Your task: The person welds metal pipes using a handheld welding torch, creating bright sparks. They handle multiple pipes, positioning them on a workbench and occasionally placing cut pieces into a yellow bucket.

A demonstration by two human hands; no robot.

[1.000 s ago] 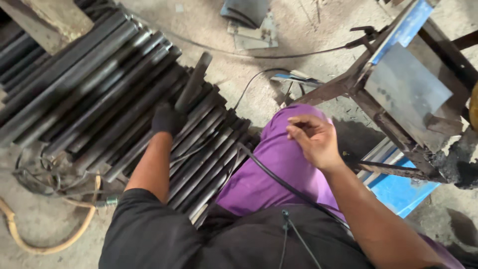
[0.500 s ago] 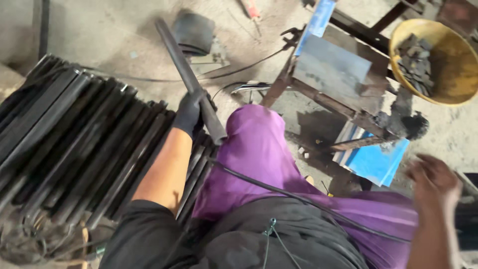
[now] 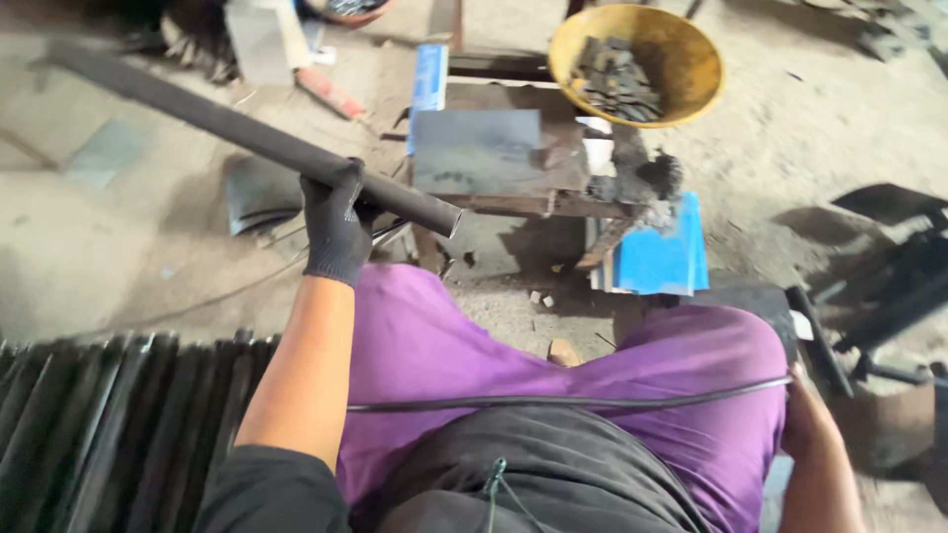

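Observation:
My left hand (image 3: 336,225), in a black glove, grips a long dark metal pipe (image 3: 207,120) and holds it in the air, one end pointing toward a small metal work stand (image 3: 479,153). The pipe's other end reaches out to the upper left. My right hand (image 3: 808,419) is bare and hangs low beside my right thigh, near a dark object on the ground; its fingers are hidden. I sit in purple trousers (image 3: 444,345), and a black cable (image 3: 592,400) runs across my lap.
A stack of several dark pipes (image 3: 109,415) lies on the ground at lower left. A yellow bowl (image 3: 681,54) holding dark metal pieces sits behind the stand. A blue sheet (image 3: 662,259) leans beneath it. Dark metal parts (image 3: 889,286) lie at right.
My left hand has lifted one pipe off the stack and swung it up toward the stand. My right hand has dropped from in front of me to beside my right thigh.

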